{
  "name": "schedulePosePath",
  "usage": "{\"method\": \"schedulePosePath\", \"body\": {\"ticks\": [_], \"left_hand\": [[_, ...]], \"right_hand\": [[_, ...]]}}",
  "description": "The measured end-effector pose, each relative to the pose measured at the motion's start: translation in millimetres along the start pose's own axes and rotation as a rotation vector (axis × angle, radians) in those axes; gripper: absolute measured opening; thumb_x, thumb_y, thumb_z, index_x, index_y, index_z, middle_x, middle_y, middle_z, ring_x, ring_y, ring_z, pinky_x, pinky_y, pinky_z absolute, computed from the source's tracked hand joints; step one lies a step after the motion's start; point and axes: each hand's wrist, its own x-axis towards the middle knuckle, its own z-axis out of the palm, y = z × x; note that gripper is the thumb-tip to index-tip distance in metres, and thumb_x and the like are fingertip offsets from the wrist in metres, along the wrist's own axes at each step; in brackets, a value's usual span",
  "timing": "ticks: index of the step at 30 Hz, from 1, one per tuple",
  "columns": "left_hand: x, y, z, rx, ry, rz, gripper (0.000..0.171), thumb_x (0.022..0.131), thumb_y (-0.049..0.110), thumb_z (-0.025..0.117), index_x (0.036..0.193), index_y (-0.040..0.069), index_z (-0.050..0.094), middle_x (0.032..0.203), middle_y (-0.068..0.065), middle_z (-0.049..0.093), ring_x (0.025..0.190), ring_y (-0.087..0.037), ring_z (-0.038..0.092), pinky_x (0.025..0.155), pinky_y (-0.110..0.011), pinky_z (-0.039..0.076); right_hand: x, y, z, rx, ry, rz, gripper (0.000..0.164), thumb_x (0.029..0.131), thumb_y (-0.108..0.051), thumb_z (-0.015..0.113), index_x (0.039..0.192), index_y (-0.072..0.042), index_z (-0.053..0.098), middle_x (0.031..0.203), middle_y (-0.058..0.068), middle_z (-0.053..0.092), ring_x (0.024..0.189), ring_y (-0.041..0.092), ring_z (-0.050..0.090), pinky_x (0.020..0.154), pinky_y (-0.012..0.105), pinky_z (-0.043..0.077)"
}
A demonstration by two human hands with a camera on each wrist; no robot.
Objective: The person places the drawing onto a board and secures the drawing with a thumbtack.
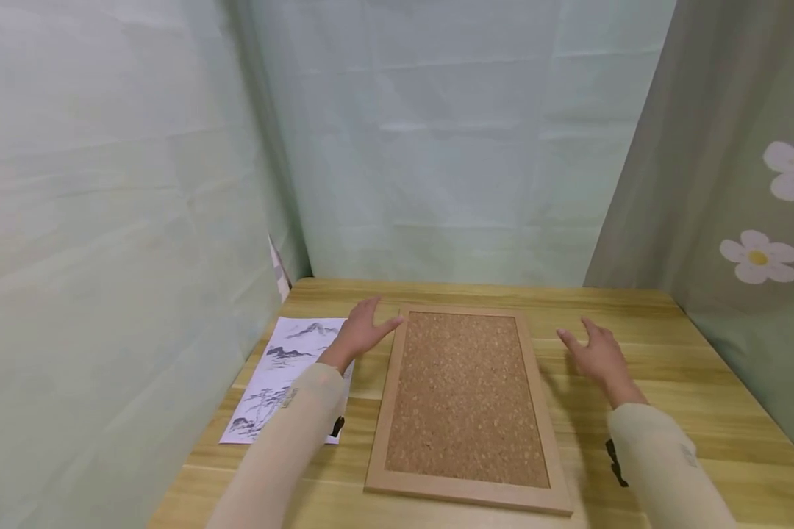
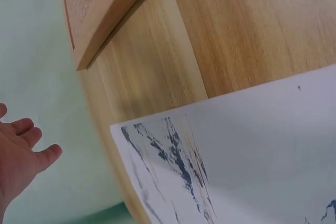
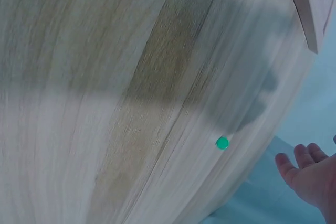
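Observation:
A cork board (image 1: 466, 397) with a pale wooden frame lies flat on the table between my hands. My left hand (image 1: 360, 332) hovers near its far left corner, fingers spread and holding nothing. Below that forearm is a white sheet with an ink landscape (image 1: 291, 353), partly covered by the sleeve; the left wrist view shows its corner and dark brushwork (image 2: 181, 166). To the right of the board, my right hand (image 1: 598, 358) is held above the table with thumb and fingers apart, also holding nothing. A small green round piece (image 3: 222, 142) lies on the wood in the right wrist view.
The wooden table (image 1: 675, 353) extends right of the board. Pale green curtains (image 1: 463, 147) hang behind it and along the left; a curtain with white flowers (image 1: 759, 257) hangs on the right. A dark object (image 1: 615, 463) shows at the right sleeve.

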Motion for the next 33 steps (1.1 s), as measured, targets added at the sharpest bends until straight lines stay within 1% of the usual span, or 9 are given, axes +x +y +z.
{"method": "schedulePosePath", "body": {"ticks": [5, 9, 13, 17, 18, 19, 23, 25, 33], "left_hand": [[-2.6, -6.8, -9.3, -0.079, 0.008, 0.002, 0.095, 0.093, 0.069, 0.050, 0.159, 0.008, 0.019, 0.161, -0.019, 0.021, 0.148, -0.039, 0.016, 0.115, -0.059, 0.019], [-6.6, -12.5, -14.9, -0.147, 0.018, -0.019, 0.096, 0.091, 0.069, 0.051, 0.159, 0.009, 0.018, 0.162, -0.018, 0.020, 0.148, -0.038, 0.018, 0.115, -0.057, 0.020], [-8.4, -20.3, -18.7, -0.173, 0.032, -0.042, 0.095, 0.092, 0.067, 0.053, 0.159, 0.009, 0.017, 0.161, -0.019, 0.021, 0.147, -0.038, 0.020, 0.114, -0.058, 0.022], [-11.7, -27.2, -24.6, -0.203, 0.046, -0.077, 0.091, 0.095, 0.061, 0.055, 0.159, 0.010, 0.017, 0.159, -0.023, 0.026, 0.144, -0.042, 0.027, 0.112, -0.060, 0.026], [-13.0, -28.9, -26.5, -0.213, 0.046, -0.089, 0.090, 0.095, 0.060, 0.056, 0.159, 0.010, 0.017, 0.158, -0.023, 0.026, 0.141, -0.043, 0.032, 0.110, -0.060, 0.028], [-14.1, -30.8, -28.3, -0.220, 0.048, -0.101, 0.089, 0.095, 0.059, 0.056, 0.159, 0.010, 0.018, 0.158, -0.024, 0.027, 0.140, -0.043, 0.034, 0.110, -0.060, 0.030], [-18.3, -39.7, -36.4, -0.225, 0.068, -0.125, 0.089, 0.095, 0.058, 0.056, 0.158, 0.008, 0.020, 0.156, -0.025, 0.030, 0.138, -0.044, 0.036, 0.109, -0.058, 0.032], [-19.8, -45.0, -40.4, -0.221, 0.082, -0.132, 0.089, 0.095, 0.059, 0.056, 0.158, 0.007, 0.020, 0.155, -0.026, 0.031, 0.141, -0.043, 0.032, 0.110, -0.058, 0.031], [-25.4, -63.7, -53.6, -0.229, 0.116, -0.179, 0.087, 0.096, 0.058, 0.055, 0.157, 0.006, 0.022, 0.155, -0.026, 0.030, 0.142, -0.041, 0.029, 0.111, -0.056, 0.030]], "right_hand": [[-1, 3, -5, 0.025, 0.005, 0.010, 0.093, 0.101, -0.063, 0.031, 0.153, 0.011, 0.012, 0.150, 0.044, 0.012, 0.137, 0.061, 0.014, 0.106, 0.072, 0.017], [-5, 6, -7, 0.070, -0.004, 0.034, 0.092, 0.101, -0.063, 0.031, 0.154, 0.010, 0.011, 0.151, 0.044, 0.011, 0.137, 0.061, 0.013, 0.106, 0.072, 0.017], [-11, 7, -10, 0.107, -0.001, 0.059, 0.090, 0.102, -0.061, 0.030, 0.153, 0.011, 0.012, 0.149, 0.044, 0.016, 0.135, 0.061, 0.020, 0.104, 0.072, 0.023], [-16, 7, -14, 0.140, -0.001, 0.084, 0.088, 0.103, -0.059, 0.030, 0.153, 0.012, 0.012, 0.148, 0.045, 0.019, 0.132, 0.061, 0.027, 0.102, 0.070, 0.029], [-17, 7, -15, 0.149, -0.001, 0.089, 0.087, 0.103, -0.058, 0.030, 0.153, 0.012, 0.012, 0.148, 0.045, 0.019, 0.132, 0.060, 0.028, 0.102, 0.070, 0.030], [-18, 8, -15, 0.158, -0.002, 0.094, 0.087, 0.103, -0.058, 0.029, 0.153, 0.011, 0.012, 0.148, 0.045, 0.019, 0.132, 0.060, 0.028, 0.102, 0.069, 0.030], [-20, 10, -16, 0.195, -0.006, 0.111, 0.085, 0.104, -0.056, 0.030, 0.153, 0.011, 0.013, 0.149, 0.044, 0.019, 0.133, 0.060, 0.027, 0.103, 0.069, 0.029], [-21, 12, -15, 0.205, -0.011, 0.118, 0.084, 0.104, -0.056, 0.029, 0.153, 0.010, 0.013, 0.150, 0.043, 0.019, 0.134, 0.060, 0.025, 0.103, 0.069, 0.029], [-23, 22, -18, 0.279, -0.021, 0.195, 0.088, 0.102, -0.061, 0.025, 0.155, 0.008, 0.010, 0.153, 0.040, 0.015, 0.136, 0.058, 0.023, 0.105, 0.067, 0.027]]}}
